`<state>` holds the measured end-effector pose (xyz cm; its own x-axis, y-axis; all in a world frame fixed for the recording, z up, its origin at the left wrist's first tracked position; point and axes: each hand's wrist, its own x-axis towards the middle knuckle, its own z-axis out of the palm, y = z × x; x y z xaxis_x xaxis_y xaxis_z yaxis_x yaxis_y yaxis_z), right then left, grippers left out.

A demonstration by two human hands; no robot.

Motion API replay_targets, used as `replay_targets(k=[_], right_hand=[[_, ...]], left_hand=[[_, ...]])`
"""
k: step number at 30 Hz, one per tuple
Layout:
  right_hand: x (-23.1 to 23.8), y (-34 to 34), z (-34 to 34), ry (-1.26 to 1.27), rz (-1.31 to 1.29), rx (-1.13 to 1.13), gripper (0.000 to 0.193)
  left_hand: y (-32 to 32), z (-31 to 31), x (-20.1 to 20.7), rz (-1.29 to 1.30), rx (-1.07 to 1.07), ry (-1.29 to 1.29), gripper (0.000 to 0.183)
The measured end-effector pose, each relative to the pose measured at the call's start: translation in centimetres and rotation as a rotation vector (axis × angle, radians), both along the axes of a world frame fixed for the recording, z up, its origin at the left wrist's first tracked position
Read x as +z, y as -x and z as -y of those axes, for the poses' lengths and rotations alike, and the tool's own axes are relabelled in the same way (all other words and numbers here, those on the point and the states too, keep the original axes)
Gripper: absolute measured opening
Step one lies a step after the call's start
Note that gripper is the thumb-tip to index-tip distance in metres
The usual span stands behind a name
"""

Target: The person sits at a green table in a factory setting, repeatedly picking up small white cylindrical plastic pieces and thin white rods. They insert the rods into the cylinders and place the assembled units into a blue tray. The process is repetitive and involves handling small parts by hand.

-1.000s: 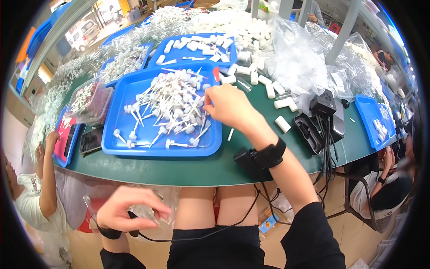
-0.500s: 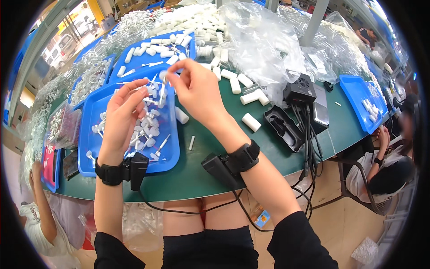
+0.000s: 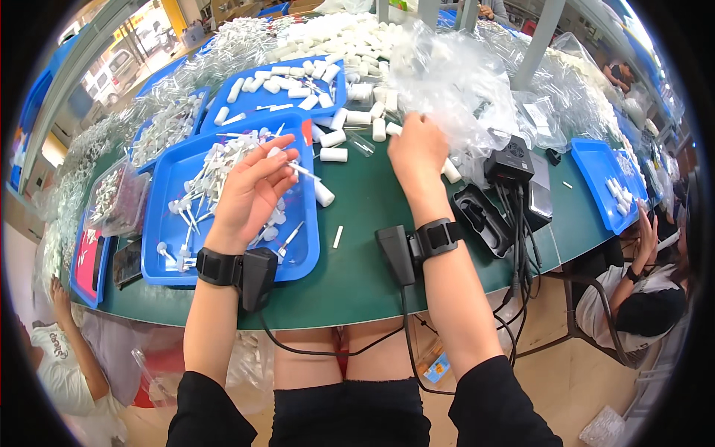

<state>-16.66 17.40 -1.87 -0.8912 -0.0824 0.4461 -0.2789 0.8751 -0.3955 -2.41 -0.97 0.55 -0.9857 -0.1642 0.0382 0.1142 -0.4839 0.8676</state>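
Note:
My left hand (image 3: pixel 253 186) is raised over the near blue tray (image 3: pixel 313 246). Its thumb and fingers pinch a thin white stick with a rounded, pale head (image 3: pixel 304 171), which points to the right. Many similar sticks (image 3: pixel 212 175) lie loose in that tray. Farther right, my right hand (image 3: pixel 419 153) is closed low over the table, among scattered white cylindrical caps. One white cap (image 3: pixel 394 129) touches or nearly touches its left side, and another cap (image 3: pixel 451 171) lies to its right. The right fingertips are hidden, so what they hold cannot be made out.
Behind is another blue tray (image 3: pixel 223 100) of white caps. Clear plastic bags (image 3: pixel 454 74) heap beyond my right hand. To the right are a black box with cables (image 3: pixel 509 160) and a black holder (image 3: pixel 480 216). Other people sit at both sides.
My right hand has moved away from my left, rightward to the loose caps. My left hand now holds the stick, which was between both hands before. The view has shifted slightly.

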Motion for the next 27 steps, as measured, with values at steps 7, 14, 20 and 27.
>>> replay_targets(k=[7,14,20,27], right_hand=[[-1.1,-0.1,0.4,-0.029,-0.01,0.096,0.021],[0.6,-1.1,1.1,0.874,0.28,0.664,0.024],[1.7,-2.4,1.4,1.028,0.778,1.021,0.029],[1.3,-1.9,1.2,1.044,0.748,1.129,0.029]], left_hand=[[-0.3,0.1,-0.8,-0.041,0.007,0.047,0.041],[-0.2,-0.1,-0.9,-0.105,0.022,0.013,0.042],[-0.2,0.2,-1.2,-0.116,0.162,0.054,0.033],[-0.3,-0.2,-0.7,-0.12,0.257,0.182,0.031]])
